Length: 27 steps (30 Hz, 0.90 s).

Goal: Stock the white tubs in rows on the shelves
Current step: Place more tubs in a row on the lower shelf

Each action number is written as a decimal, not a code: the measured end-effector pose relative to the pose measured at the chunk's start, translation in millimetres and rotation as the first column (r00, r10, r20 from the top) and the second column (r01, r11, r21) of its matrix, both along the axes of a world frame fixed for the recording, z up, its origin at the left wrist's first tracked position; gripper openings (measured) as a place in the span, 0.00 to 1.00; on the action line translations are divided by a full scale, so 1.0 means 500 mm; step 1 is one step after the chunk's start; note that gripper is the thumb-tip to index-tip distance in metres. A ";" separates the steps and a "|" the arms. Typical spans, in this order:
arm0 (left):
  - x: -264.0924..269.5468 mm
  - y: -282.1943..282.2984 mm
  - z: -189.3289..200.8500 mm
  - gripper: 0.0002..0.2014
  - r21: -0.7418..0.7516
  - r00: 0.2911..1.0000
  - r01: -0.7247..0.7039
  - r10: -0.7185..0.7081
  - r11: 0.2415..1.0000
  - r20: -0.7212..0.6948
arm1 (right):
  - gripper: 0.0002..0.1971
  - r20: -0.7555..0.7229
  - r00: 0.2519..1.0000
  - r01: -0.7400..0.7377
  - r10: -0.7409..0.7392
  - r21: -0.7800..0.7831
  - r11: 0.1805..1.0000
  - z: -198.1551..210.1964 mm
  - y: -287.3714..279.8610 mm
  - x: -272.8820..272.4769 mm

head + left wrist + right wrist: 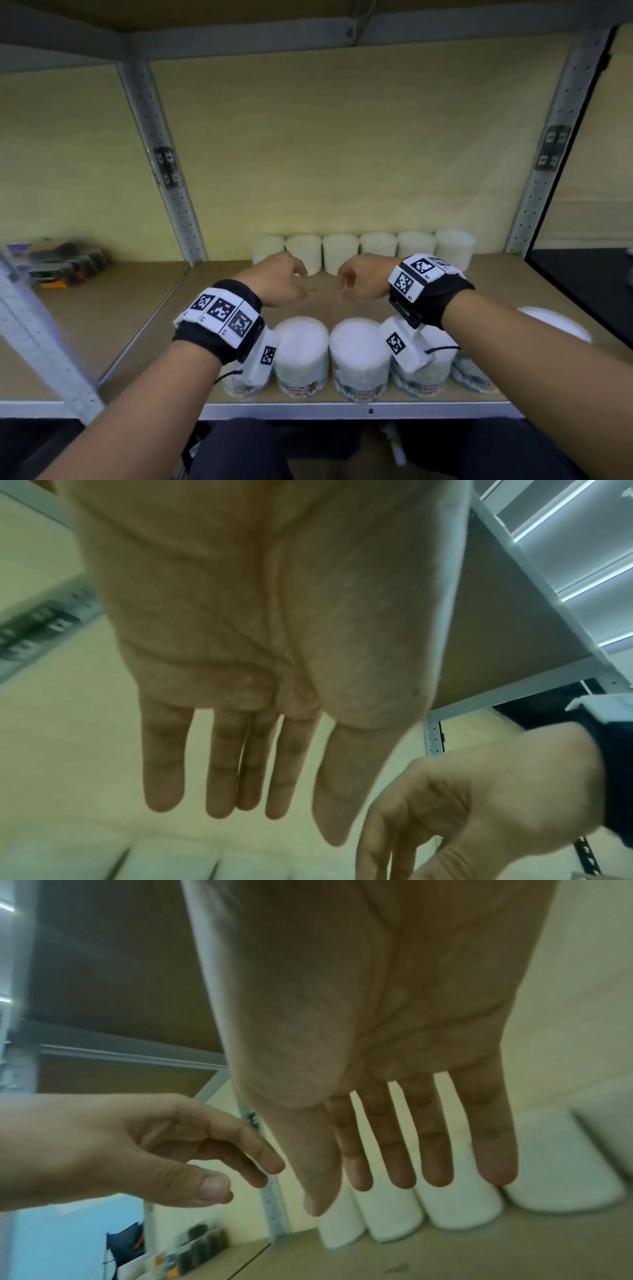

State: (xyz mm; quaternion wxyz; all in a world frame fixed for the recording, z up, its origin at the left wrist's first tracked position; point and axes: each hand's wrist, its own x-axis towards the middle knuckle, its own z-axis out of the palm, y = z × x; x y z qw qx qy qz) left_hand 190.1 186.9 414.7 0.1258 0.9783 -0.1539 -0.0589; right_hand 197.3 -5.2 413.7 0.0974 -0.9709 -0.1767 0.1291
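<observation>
Six white tubs [363,251] stand upright in a back row against the yellowish wall [342,137], left to right across the shelf [144,308]. In the front row at least five more tubs [301,356] stand upright near the edge, partly hidden by wrist gear. Grey perforated posts [161,164] frame the bay. Between the rows, the left hand [277,282] and right hand [363,279] hover with fingers loose, holding nothing. On the neighbouring shelf to the left lie blurred packets [65,262].
</observation>
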 end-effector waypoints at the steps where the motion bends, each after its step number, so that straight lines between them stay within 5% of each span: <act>1: 0.012 -0.018 0.002 0.25 -0.008 1.000 0.014 -0.014 1.000 0.004 | 0.19 0.005 0.999 0.035 -0.035 0.000 0.999 0.002 -0.026 0.009; 18: 0.301 -0.401 0.002 0.25 -0.124 0.976 0.219 -0.215 0.968 0.045 | 0.17 0.131 0.860 0.505 -0.493 -0.077 0.860 0.011 -0.451 0.239; 27: 0.423 -0.536 -0.088 0.29 -0.065 0.985 0.170 -0.170 0.983 0.015 | 0.26 0.121 0.854 0.520 -0.507 -0.147 0.841 -0.053 -0.507 0.356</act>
